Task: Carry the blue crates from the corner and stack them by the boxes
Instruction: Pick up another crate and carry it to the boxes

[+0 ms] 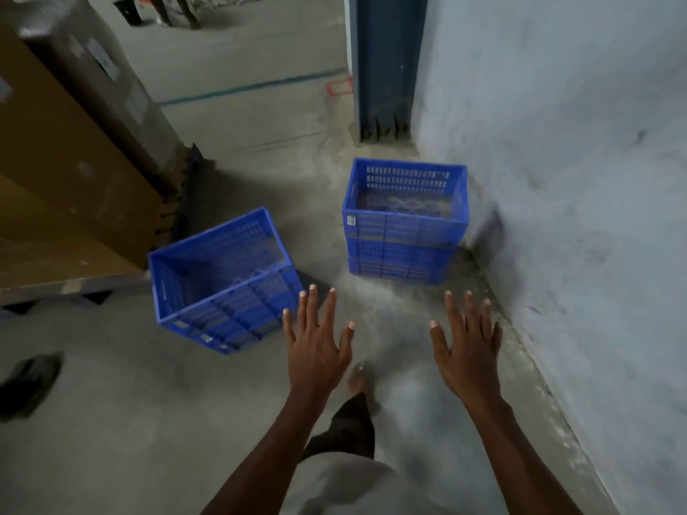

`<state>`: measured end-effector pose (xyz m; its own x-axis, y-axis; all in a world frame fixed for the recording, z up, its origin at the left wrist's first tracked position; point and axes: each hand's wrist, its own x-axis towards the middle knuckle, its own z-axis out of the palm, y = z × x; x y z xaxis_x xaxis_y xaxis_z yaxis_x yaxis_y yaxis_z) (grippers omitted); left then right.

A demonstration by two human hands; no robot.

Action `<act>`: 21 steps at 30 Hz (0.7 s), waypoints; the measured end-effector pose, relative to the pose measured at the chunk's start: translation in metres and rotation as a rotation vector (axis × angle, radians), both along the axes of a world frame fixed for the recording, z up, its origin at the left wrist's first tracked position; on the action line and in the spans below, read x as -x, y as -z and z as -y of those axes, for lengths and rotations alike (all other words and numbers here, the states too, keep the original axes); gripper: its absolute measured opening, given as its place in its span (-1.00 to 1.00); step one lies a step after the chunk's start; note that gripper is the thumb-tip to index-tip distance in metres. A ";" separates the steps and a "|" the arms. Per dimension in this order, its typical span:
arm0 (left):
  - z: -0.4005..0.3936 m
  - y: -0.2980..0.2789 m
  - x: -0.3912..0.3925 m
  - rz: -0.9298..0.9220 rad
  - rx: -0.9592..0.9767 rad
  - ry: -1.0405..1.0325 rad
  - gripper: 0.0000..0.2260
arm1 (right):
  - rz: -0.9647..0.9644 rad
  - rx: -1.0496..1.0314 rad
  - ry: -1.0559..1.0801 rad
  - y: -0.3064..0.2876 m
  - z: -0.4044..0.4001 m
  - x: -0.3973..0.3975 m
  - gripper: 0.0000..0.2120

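Both hands are reaching forward with all fingers straight and spread wide; the left hand [316,347] and the right hand [464,351] are holding nothing and are touching nothing.

Beyond the right hand, the blue stack [405,232] is standing against the wall [557,143]; it is looking like several crates nested in each other, perhaps three by the ridges on its side, but I cannot count them with certainty. Just beyond the left hand, to its left, a single blue crate [223,280] is sitting beside the cardboard boxes [67,172]; it is turned at an angle to them and seems tilted, though the wide lens may be causing this.

What could go wrong, in my judgement: the hands are aiming between the two crate positions, so the grip may be landing off-centre; if the nested crates are sticking together, lifting the top one may be dragging the others and tipping the stack; the floor [186,421] is looking dusty, so a foot may be slipping while carrying; the angled crate may be giving an unstable base for stacking.

Counted: two hands; two crate positions; at least two large boxes; one dark shoe [29,381] far to the left of the left hand.
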<state>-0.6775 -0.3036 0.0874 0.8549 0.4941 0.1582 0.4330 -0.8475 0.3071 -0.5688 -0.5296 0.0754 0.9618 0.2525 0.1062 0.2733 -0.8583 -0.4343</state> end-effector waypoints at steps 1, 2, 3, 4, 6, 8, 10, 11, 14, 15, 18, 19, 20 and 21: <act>-0.013 0.003 -0.026 -0.018 0.021 0.003 -0.41 | -0.014 0.008 0.013 0.003 -0.010 -0.022 -0.39; -0.025 0.004 -0.051 -0.029 0.035 0.007 -0.41 | -0.013 0.013 0.031 0.003 -0.019 -0.041 -0.38; -0.035 0.006 -0.076 -0.025 0.048 0.016 -0.40 | -0.021 0.019 0.051 0.004 -0.027 -0.061 -0.38; -0.044 0.008 -0.102 -0.013 0.056 0.034 -0.40 | -0.014 0.033 0.061 0.006 -0.035 -0.081 -0.38; -0.061 0.008 -0.159 -0.036 0.052 0.084 -0.39 | 0.018 0.076 0.071 0.004 -0.055 -0.125 -0.39; -0.077 0.008 -0.211 -0.070 0.074 0.130 -0.39 | -0.026 0.103 0.072 0.003 -0.070 -0.168 -0.40; -0.090 0.008 -0.253 -0.072 0.084 0.179 -0.41 | -0.067 0.126 0.057 0.009 -0.080 -0.203 -0.40; -0.096 0.009 -0.276 -0.066 0.078 0.196 -0.42 | -0.069 0.140 0.047 0.013 -0.085 -0.222 -0.39; -0.119 0.017 -0.344 -0.083 0.079 0.214 -0.41 | -0.123 0.158 0.024 0.027 -0.103 -0.288 -0.38; -0.126 0.024 -0.365 -0.098 0.075 0.218 -0.40 | -0.143 0.176 0.004 0.034 -0.108 -0.311 -0.37; -0.147 0.045 -0.425 -0.182 0.079 0.223 -0.37 | -0.187 0.220 -0.064 0.056 -0.119 -0.383 -0.36; -0.153 0.051 -0.443 -0.214 0.091 0.212 -0.36 | -0.212 0.237 -0.080 0.063 -0.122 -0.406 -0.36; -0.160 0.060 -0.461 -0.244 0.104 0.202 -0.36 | -0.233 0.248 -0.093 0.070 -0.125 -0.427 -0.36; -0.166 0.069 -0.477 -0.279 0.110 0.201 -0.35 | -0.255 0.249 -0.097 0.078 -0.126 -0.449 -0.36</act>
